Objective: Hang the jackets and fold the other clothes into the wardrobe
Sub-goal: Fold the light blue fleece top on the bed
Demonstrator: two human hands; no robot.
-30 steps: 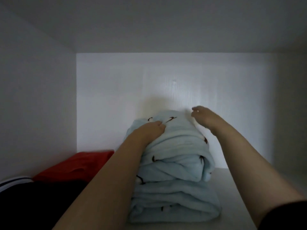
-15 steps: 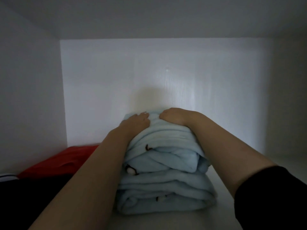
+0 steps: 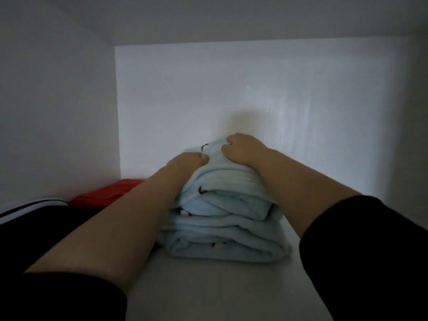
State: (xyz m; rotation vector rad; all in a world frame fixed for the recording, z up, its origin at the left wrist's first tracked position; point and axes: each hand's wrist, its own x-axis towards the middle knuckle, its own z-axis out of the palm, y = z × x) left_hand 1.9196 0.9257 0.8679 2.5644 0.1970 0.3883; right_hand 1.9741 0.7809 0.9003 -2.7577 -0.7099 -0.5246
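Location inspected: interior of a white wardrobe compartment (image 3: 231, 89), viewed from the head camera, dimly lit, with the back panel brighter than the side walls.

Item under handling: a stack of folded light-blue fleece clothes (image 3: 228, 223) printed with small dark motifs. It stands on the white shelf (image 3: 220, 290) near the middle of the compartment, its far edge close to the back panel; whether it touches the panel cannot be told. The stack shows several rounded folded layers, the lower layers wider than the upper ones.

Left hand (image 3: 188, 162): resting on the upper left part of the stack, fingers curled down into the fabric. The grip appears clamped on the top layer of fleece, thumb tucked against the cloth.

Right hand (image 3: 243, 149): on the top of the stack toward its far edge, knuckles raised, fingers curled into the fabric. The grip is likewise closed on the top layer. The two hands lie near one another, not touching.

Both forearms are bare and extend forward over the shelf on either side of the stack; black sleeves (image 3: 366, 251) are pushed up at the lower corners of the view.

Other contents: a folded red garment (image 3: 104, 193) lies on the shelf to the left of the stack, toward the back corner. In front of it, at the left edge, lies a dark garment with white stripes (image 3: 30, 209).
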